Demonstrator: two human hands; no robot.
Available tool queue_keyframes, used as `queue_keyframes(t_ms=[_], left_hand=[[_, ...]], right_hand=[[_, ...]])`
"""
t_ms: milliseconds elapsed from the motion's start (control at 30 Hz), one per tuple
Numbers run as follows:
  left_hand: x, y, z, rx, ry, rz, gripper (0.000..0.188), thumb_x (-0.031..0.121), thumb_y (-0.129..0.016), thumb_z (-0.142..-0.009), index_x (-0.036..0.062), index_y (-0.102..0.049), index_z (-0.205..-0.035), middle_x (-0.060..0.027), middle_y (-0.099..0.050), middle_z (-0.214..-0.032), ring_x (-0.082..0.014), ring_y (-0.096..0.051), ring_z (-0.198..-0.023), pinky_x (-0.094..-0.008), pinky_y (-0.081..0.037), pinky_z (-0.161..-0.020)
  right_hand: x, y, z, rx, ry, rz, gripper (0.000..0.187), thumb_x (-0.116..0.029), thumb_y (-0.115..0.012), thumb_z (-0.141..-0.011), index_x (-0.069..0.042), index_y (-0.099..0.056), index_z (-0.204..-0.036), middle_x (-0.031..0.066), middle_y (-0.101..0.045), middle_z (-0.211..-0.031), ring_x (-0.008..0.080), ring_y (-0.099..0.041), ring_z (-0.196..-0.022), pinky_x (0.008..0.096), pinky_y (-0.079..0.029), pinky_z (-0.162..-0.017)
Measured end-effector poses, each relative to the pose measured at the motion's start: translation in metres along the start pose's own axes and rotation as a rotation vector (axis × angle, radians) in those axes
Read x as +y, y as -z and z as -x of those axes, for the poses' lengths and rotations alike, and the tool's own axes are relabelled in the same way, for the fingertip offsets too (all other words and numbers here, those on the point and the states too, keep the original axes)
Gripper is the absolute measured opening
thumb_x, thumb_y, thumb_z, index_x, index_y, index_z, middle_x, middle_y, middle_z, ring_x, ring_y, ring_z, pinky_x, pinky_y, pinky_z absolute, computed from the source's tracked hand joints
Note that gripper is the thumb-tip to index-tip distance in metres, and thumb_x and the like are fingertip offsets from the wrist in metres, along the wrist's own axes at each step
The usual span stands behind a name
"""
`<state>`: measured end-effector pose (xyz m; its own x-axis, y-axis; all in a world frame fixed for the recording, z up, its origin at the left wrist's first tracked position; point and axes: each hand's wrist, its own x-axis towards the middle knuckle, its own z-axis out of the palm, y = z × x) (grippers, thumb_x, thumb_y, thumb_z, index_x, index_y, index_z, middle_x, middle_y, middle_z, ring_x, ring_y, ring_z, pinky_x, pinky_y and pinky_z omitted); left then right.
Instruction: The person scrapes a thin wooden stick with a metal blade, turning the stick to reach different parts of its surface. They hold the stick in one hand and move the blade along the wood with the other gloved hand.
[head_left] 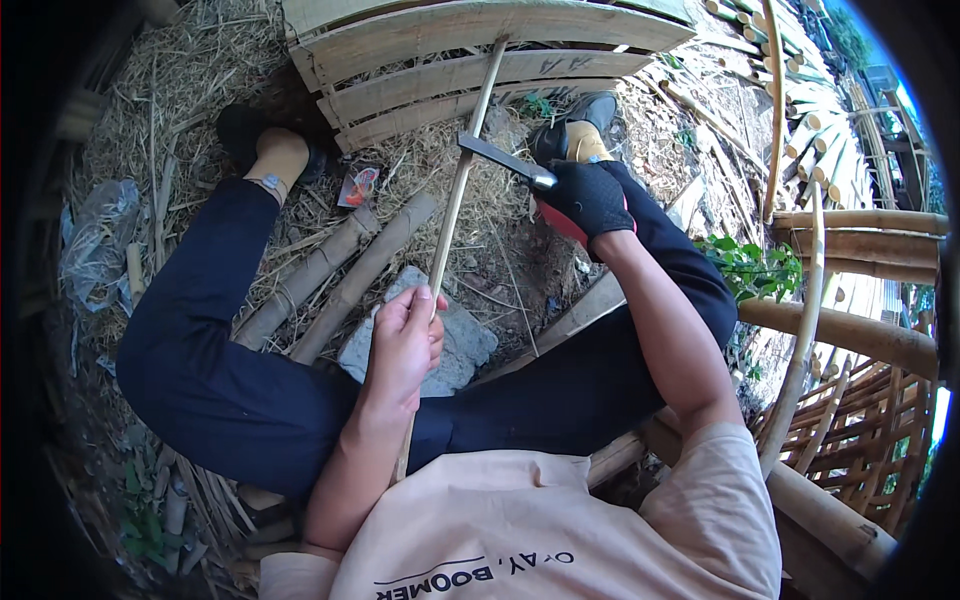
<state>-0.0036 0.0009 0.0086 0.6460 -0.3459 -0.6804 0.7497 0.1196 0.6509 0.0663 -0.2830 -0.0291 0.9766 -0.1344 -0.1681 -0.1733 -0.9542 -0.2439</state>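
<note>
My left hand (405, 335), bare, is closed around a long thin bamboo strip (455, 205). The strip slants from my lap up to the slatted wooden crate (400, 65), its far end against the crate's side. My right hand (585, 202), in a black and red glove, grips a short-handled knife (500, 157) with a dark, square-ended blade. The blade lies across the strip, between my left hand and the crate, at or very close to its surface. Most of the knife's handle is hidden in the glove.
A grey stone block (455, 350) sits on the ground between my legs, beside bamboo poles (350, 270). Straw covers the ground. Cut bamboo (820, 150) is piled at the far right, near a bamboo frame (850, 335). A clear plastic bag (100, 240) lies left.
</note>
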Motion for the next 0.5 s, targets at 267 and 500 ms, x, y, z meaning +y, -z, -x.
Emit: queue_keyframes(t_ms=[267,500], left_hand=[[-0.002,0.004,-0.003,0.03,-0.025,0.038,0.029,0.028,-0.041,-0.108,0.0072,-0.055,-0.093,0.0086,-0.037,-0.059,0.0003,-0.028,-0.043,-0.0197,-0.022,-0.039],[-0.005,0.005,-0.003,0.04,-0.04,0.005,0.028,0.027,-0.041,-0.109,0.0078,-0.054,-0.095,0.0087,-0.035,-0.059,0.0009,-0.027,-0.042,-0.0189,-0.022,-0.038]], right_hand=[[-0.063,-0.002,0.038,-0.248,0.282,-0.161,0.033,-0.044,-0.072,-0.082,-0.014,-0.072,-0.095,0.0173,-0.07,-0.08,0.0385,-0.069,-0.077,0.0463,-0.054,-0.071],[-0.073,-0.009,0.042,-0.296,0.267,-0.181,0.026,-0.033,-0.072,-0.078,-0.012,-0.072,-0.094,0.0181,-0.07,-0.082,0.0391,-0.068,-0.08,0.0472,-0.054,-0.074]])
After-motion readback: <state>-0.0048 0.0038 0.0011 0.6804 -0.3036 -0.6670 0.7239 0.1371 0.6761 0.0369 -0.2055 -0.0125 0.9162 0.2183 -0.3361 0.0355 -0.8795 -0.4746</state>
